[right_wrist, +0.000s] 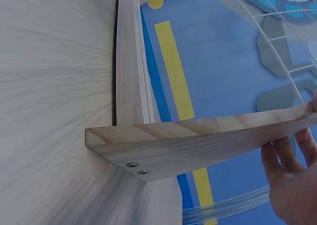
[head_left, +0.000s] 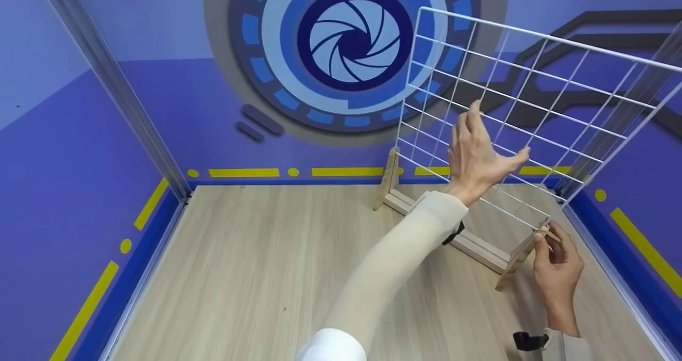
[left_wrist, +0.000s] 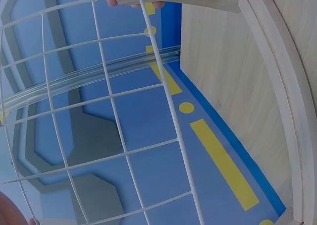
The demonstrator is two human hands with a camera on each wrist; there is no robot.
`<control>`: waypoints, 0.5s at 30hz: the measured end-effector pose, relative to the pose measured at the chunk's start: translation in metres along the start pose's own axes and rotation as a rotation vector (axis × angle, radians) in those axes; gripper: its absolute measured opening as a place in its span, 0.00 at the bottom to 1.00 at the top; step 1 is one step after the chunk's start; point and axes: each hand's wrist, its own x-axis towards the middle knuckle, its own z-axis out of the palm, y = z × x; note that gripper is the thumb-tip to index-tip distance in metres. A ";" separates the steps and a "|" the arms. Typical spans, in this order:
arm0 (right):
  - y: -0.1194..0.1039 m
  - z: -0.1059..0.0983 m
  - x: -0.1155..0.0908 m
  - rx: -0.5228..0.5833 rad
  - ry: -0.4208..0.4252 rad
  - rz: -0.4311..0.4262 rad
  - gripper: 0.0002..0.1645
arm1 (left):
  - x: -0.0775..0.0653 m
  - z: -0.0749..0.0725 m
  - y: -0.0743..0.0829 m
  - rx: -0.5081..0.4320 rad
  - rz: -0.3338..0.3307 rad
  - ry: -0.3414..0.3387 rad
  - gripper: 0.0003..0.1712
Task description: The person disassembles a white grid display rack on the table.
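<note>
A white wire grid panel (head_left: 538, 105) stands tilted on a wooden stand (head_left: 482, 252), made of two slanted side pieces joined by a long bar. My left hand (head_left: 474, 150) is at the middle of the grid, fingers straight and pointing up, thumb spread to the side. In the left wrist view only a bit of that hand (left_wrist: 11, 210) shows, at the lower left corner. Near the grid's lower right corner, my right hand (head_left: 559, 265) pinches the upper end of the near side piece (right_wrist: 198, 140). Two screw heads show low on that piece.
The stand rests on a light wood-grain table (head_left: 240, 270). Blue and purple printed walls (head_left: 160, 105) with yellow dashes enclose it at the back and both sides. A metal post (head_left: 106, 79) rises at the back left corner.
</note>
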 end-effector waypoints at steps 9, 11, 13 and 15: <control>0.001 0.001 0.002 -0.007 0.004 0.003 0.26 | 0.004 -0.006 0.003 -0.021 0.002 0.010 0.70; 0.002 0.001 0.002 -0.007 0.001 0.002 0.26 | 0.005 -0.007 0.003 -0.029 0.005 0.011 0.70; 0.003 0.001 0.001 0.012 -0.005 0.004 0.27 | 0.005 -0.008 0.003 -0.031 0.013 0.011 0.70; 0.003 0.000 0.000 0.024 -0.015 0.005 0.27 | 0.005 -0.009 0.001 -0.027 0.024 0.009 0.70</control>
